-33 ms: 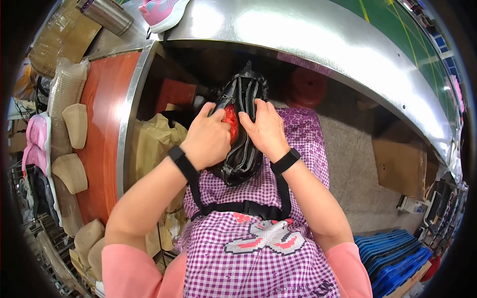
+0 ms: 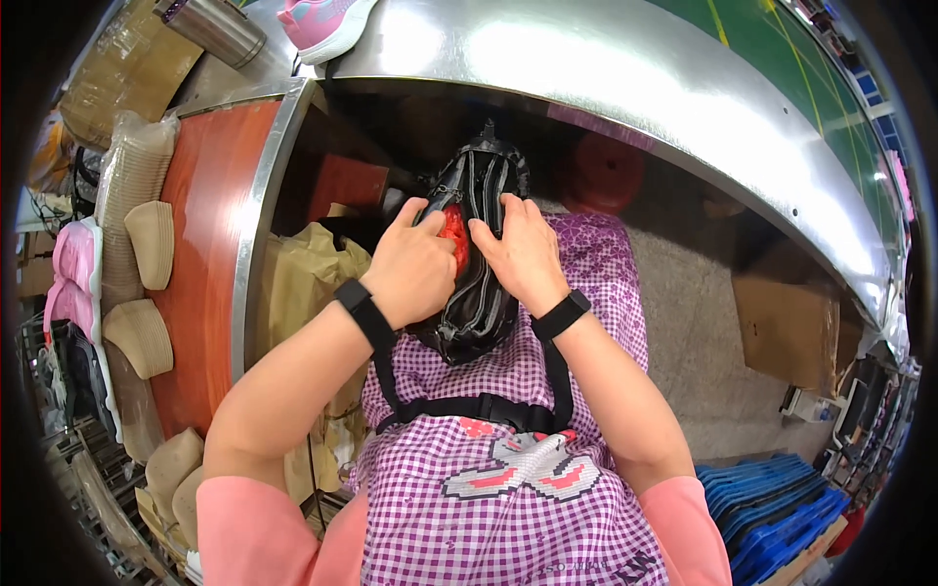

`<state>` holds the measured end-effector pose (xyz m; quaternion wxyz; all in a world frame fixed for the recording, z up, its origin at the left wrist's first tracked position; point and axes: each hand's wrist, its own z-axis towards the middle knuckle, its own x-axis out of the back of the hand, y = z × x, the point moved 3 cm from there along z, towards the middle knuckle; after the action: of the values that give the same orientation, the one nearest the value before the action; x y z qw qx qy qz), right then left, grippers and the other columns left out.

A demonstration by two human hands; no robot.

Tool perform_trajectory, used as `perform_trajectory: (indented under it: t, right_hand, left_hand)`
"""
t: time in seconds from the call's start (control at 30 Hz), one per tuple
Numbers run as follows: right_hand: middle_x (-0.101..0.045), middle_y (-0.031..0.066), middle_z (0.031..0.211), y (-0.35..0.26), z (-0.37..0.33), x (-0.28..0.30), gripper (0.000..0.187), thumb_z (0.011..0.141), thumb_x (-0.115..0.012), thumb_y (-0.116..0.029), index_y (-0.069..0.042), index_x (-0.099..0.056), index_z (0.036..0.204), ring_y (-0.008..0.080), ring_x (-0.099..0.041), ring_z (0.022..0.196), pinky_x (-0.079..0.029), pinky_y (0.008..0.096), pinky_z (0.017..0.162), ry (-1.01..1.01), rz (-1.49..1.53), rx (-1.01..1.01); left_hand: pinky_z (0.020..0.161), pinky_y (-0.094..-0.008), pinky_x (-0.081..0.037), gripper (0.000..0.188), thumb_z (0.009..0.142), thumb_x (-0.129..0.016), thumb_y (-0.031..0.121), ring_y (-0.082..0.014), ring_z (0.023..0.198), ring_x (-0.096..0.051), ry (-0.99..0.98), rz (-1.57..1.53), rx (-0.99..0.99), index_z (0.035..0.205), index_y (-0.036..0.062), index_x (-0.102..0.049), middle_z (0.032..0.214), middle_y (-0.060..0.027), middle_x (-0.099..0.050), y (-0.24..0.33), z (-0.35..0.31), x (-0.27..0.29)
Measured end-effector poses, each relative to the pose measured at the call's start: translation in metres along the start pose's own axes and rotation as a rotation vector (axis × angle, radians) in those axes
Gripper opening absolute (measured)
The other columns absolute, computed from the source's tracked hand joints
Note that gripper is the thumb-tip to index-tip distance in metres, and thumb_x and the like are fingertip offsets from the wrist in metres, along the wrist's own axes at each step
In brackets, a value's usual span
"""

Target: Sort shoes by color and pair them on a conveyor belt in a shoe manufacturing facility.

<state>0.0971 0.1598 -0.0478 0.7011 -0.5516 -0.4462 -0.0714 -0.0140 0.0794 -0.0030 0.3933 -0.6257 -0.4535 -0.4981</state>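
Note:
A black bag [image 2: 467, 337] with several zipped compartments rests on my lap, its top facing me. Something red [image 2: 452, 234], perhaps a packet or cloth, shows in the compartment by my left fingers. My left hand [image 2: 415, 269] is closed on the bag's left side, its fingers bent over the edge near the red thing. On the opposite side, my right hand [image 2: 524, 256] pinches the zipped edge between thumb and fingers. The fingertips of both hands are partly hidden against the bag.
A metal-edged worktable [image 2: 547, 59] curves ahead, carrying a pink shoe [image 2: 327, 24] and a steel cup [image 2: 210, 29]. To the left, insoles [image 2: 149, 244] lie on a reddish-brown board [image 2: 210, 254]. A cardboard box [image 2: 787, 327] and blue stacked trays [image 2: 772, 498] stand at right.

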Motion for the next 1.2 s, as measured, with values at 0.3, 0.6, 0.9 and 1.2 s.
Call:
perform_trajectory:
  t: [0.3,0.6,0.9,1.2]
  right_hand:
    - [-0.050,0.0215,0.108,0.008,-0.015,-0.002,0.077,0.078,-0.065,-0.041,0.010,-0.040,0.131,0.0324,-0.055,0.098,-0.044,0.0368,0.087,-0.082,0.096,-0.123]
    - [-0.048,0.0211,0.107,0.004,-0.020,-0.006,0.074,0.078,-0.063,-0.035,0.009,-0.039,0.132,0.0347,-0.045,0.102,-0.038,0.0397,0.093,-0.108,0.252,-0.104]
    - [-0.052,0.0191,0.106,-0.012,-0.027,-0.022,0.048,0.097,-0.042,-0.033,0.005,-0.050,0.126,0.0322,-0.045,0.100,-0.035,0.0393,0.093,-0.012,0.299,-0.033]
    - [-0.061,0.0164,0.102,0.000,-0.011,-0.020,0.042,0.098,-0.042,-0.033,0.000,-0.062,0.113,0.0304,-0.058,0.098,-0.044,0.0356,0.087,-0.142,0.538,-0.065]
  left_hand:
    - [0.087,-0.0389,-0.043,0.034,0.073,-0.062,0.002,-0.0308,0.104,-0.052,0.499,-0.558,0.383,0.107,0.0017,-0.061,0.103,-0.0117,-0.059,0.010,-0.027,0.008]
    - [0.087,-0.0285,-0.047,0.058,0.076,-0.049,-0.004,-0.0223,0.105,-0.062,0.380,-1.095,0.747,0.133,-0.0014,-0.042,0.111,-0.0281,-0.061,-0.004,-0.043,-0.019]
    - [0.074,-0.0430,-0.049,0.066,0.079,-0.061,0.025,-0.0380,0.084,-0.062,0.196,-0.793,0.620,0.133,-0.0048,-0.038,0.094,-0.0272,-0.060,0.005,-0.034,-0.007]
    - [0.105,-0.0304,-0.030,0.094,0.082,-0.070,0.033,-0.0217,0.129,-0.037,0.224,-1.486,0.851,0.147,0.0009,-0.011,0.140,-0.0184,-0.037,-0.007,-0.044,-0.036]
